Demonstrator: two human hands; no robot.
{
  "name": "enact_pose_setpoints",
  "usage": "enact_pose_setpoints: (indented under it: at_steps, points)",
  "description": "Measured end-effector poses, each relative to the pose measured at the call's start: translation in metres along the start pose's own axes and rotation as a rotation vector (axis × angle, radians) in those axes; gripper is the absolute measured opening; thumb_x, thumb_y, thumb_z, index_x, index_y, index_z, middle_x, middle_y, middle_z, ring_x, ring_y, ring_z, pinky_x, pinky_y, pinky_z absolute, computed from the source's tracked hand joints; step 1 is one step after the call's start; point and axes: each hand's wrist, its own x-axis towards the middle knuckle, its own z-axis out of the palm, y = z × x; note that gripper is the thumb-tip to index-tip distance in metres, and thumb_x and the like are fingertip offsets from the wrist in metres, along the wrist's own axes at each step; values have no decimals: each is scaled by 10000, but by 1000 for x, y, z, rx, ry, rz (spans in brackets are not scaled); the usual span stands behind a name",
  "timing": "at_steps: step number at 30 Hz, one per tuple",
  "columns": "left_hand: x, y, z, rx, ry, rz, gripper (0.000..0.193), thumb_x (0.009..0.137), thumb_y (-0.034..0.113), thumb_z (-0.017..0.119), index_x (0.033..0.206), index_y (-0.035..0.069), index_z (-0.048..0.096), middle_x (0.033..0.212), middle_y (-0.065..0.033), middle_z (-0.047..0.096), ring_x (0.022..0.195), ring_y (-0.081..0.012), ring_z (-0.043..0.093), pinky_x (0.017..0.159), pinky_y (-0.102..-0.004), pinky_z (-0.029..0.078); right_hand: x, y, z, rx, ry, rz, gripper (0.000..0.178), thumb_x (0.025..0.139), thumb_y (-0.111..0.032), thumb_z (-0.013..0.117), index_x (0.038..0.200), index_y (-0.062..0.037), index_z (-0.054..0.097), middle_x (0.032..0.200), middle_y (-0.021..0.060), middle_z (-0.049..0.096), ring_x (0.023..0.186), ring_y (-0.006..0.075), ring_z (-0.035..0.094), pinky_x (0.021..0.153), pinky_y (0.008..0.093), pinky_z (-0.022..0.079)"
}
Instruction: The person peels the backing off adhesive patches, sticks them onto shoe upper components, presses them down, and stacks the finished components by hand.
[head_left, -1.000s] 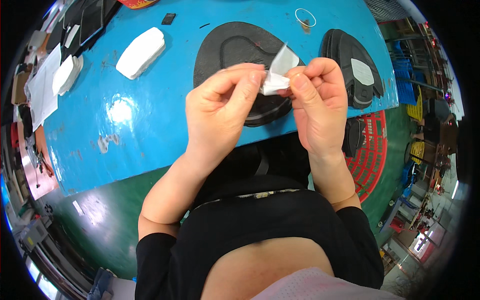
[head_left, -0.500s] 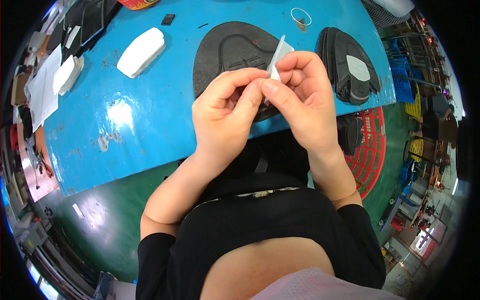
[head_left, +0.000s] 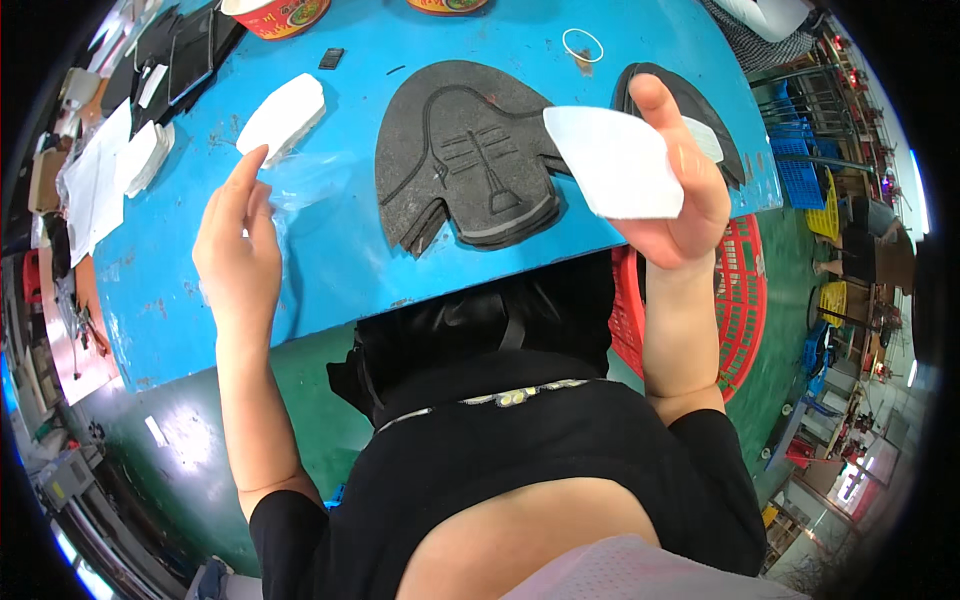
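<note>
My right hand [head_left: 695,205] is raised over the table's right part, holding a white, curved-edged patch [head_left: 620,165] that faces up and hides some of the fingers. To the left, my left hand [head_left: 240,245] hovers over the table with its index finger stretched out. A blurred sheet of clear film [head_left: 308,180] is right beside its fingertips; whether they touch is hard to tell. Between the hands lies a stack of black shaped pads [head_left: 470,150] with a moulded groove pattern. Beyond my left hand is a pile of white patches [head_left: 283,115].
A second black pad stack [head_left: 735,165] with a pale patch on it is partly behind my right hand. A red plastic basket [head_left: 740,300] stands below the table's right edge. Paper tubs [head_left: 278,14], a white ring [head_left: 582,45] and papers [head_left: 95,185] lie around the blue table [head_left: 340,270].
My hands were together over the black pads, pinching the white piece. They have since parted: the left moved left, with clear film near it, and the right moved right with the patch.
</note>
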Motion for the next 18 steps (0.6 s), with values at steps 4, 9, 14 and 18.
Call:
enact_pose_setpoints:
  at_steps: [4,9,14,18]
  points:
    - [-2,16,-1,-270,-50,93,204,787,-57,447,904,4,603,826,-95,566,762,-195,556,688,-286,439,8,7,-8,122,-117,29,413,900,-136,454,1308,-107,393,1146,117,571,985,222,588,763,324,499]
    - [-1,64,17,-689,-118,371,170,746,-99,407,757,11,537,750,-75,521,702,-159,515,638,-263,421,27,5,31,-30,150,41,353,942,-184,411,1257,-34,457,1061,95,598,757,145,543,659,270,447]
    - [-3,79,48,-1486,-280,-364,173,795,-73,400,825,9,550,784,-44,540,643,-69,470,573,-180,393,36,2,57,-163,186,90,484,964,-301,334,1307,38,371,1223,142,520,736,138,568,639,235,447]
    - [-6,72,58,-1164,-211,-304,153,794,18,523,942,-14,532,904,-68,486,729,-107,461,656,-231,409,34,-2,67,-160,214,148,536,962,-312,321,1361,41,263,1397,177,333,584,116,485,544,203,410]
